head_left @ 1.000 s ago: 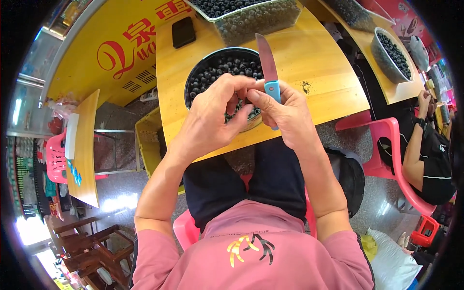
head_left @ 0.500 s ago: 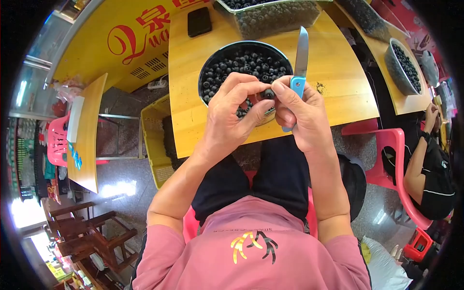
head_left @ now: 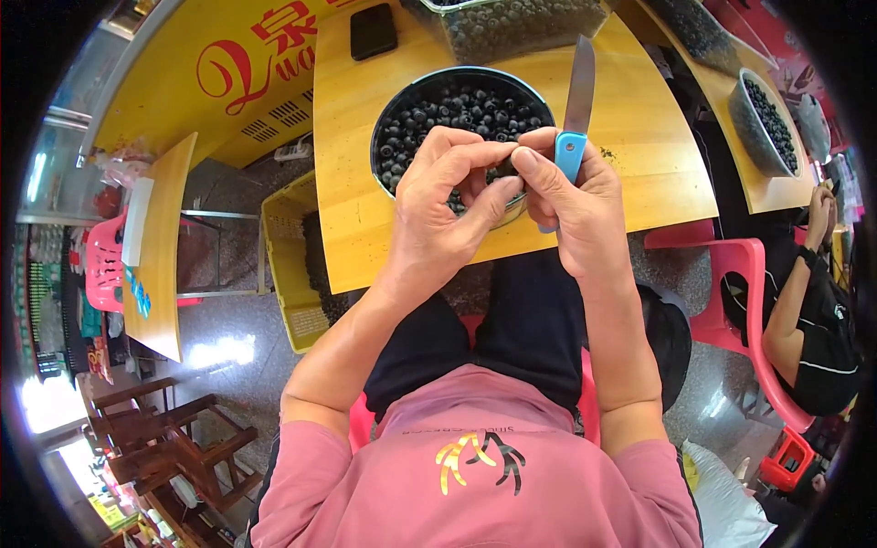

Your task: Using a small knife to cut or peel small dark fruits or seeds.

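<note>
My left hand (head_left: 438,196) is closed in a pinch, its fingertips meeting those of my right hand. Between its forefinger and thumb is a small dark round fruit that looks like a blueberry, mostly hidden by the fingers. My right hand (head_left: 577,201) grips a folding knife (head_left: 578,100) with a light blue handle, its blade open and pointing away from me. The right thumb presses toward the left fingertips. Just beyond and beneath both hands, a round dark-rimmed bowl (head_left: 376,151) holds many dark round fruits (head_left: 466,114).
A clear rectangular tub (head_left: 512,35) of the same fruits stands at the table's far edge, near a black phone (head_left: 373,31). A yellow crate (head_left: 283,274) is on the floor at left. At right, a person (head_left: 813,310) sits by another table with a filled bowl (head_left: 763,128).
The fruit between my fingertips is more hidden now, with the hands closer together. The knife has tilted slightly right. The whole view has shifted a little.
</note>
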A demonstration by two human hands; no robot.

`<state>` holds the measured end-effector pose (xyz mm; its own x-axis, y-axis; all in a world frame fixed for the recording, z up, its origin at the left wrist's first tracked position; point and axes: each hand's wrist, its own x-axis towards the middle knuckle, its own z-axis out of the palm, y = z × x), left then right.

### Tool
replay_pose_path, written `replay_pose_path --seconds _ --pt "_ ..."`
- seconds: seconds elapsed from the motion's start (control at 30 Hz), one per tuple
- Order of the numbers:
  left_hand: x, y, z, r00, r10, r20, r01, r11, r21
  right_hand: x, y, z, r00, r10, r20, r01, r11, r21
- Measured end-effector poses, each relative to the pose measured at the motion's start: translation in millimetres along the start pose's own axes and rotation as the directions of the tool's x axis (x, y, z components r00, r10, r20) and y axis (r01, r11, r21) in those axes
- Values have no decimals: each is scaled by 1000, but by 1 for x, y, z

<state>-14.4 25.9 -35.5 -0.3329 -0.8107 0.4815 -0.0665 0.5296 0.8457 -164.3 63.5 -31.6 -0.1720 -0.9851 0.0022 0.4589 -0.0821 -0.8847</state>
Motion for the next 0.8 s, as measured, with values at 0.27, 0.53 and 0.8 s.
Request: replay_pose_path --seconds 0.27,0.53,0.8 --pt "1 -6 3 998 -68 4 68 988 -141 1 -2 1 994 -105 12 105 988 -115" --pt "-2 0 -2 982 -188 22 186 936 -299 1 -3 -4 991 110 79 -118 988 100" --pt "-1 1 -3 987 -139 79 156 948 -276 -1 -8 -1 1000 27 6 -27 998 -49"
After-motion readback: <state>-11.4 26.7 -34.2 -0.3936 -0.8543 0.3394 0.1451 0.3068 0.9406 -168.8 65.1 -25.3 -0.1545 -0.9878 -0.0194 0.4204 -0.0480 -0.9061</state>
